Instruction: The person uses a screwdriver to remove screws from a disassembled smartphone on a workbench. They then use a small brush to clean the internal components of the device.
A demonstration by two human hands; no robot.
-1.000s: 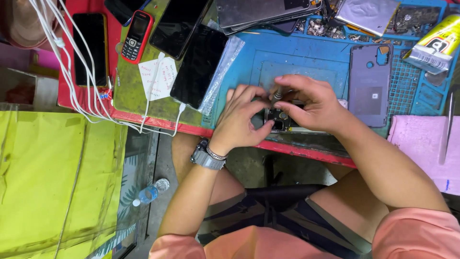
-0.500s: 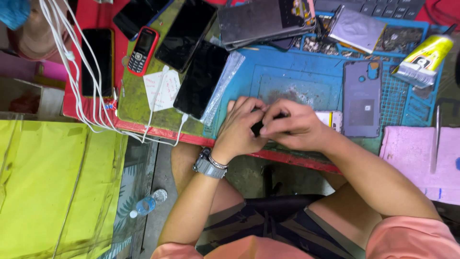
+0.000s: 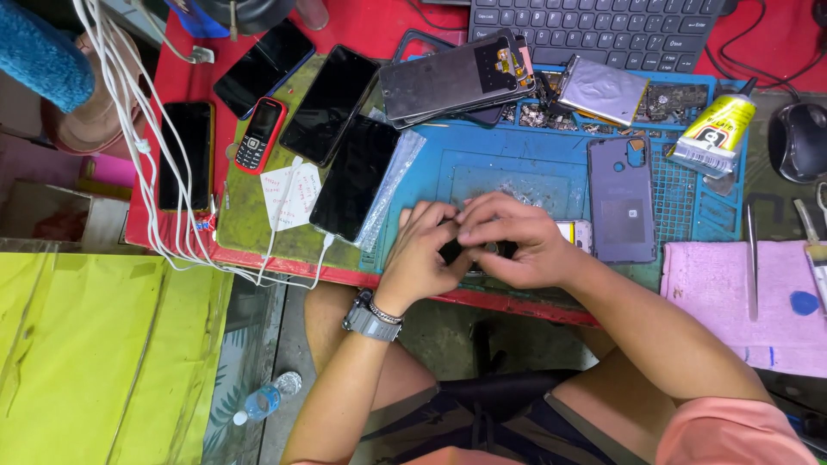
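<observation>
Seen through my head camera: both hands meet over the near edge of the blue repair mat (image 3: 517,164), which I take as my landmark on the red worktop (image 3: 379,26). My left hand (image 3: 422,245), a grey wristwatch (image 3: 369,315) on its wrist, curls its fingers around a small dark device (image 3: 452,252) — its grip is pressed onto the piece from the left. My right hand (image 3: 517,237) covers the same device from above and from the right, fingers folded over it, so most of it is hidden and I cannot tell what kind of part it is. The device sits at the mat's near edge, between the two palms.

On the mat's right part lies a grey-violet phone back cover (image 3: 622,200), camera cut-outs up, just beside my right hand. Between the two shows a small white-and-yellow part (image 3: 579,234). At the mat's far edge lie a stack of dark phone housings (image 3: 455,79) and a silver battery pouch (image 3: 603,89); at its far right corner a yellow glue tube (image 3: 715,129) lies tilted.

Left of the mat, on a green pad (image 3: 245,220), dark-screened phones (image 3: 355,176) lie side by side — with a small red keypad phone (image 3: 258,135) and a white paper note (image 3: 289,194) among them. White cables (image 3: 129,129) hang over the worktop's left end. Beyond the mat is a black keyboard (image 3: 594,26); right of it, a pink cloth (image 3: 741,293) carries metal tweezers (image 3: 751,267).
</observation>
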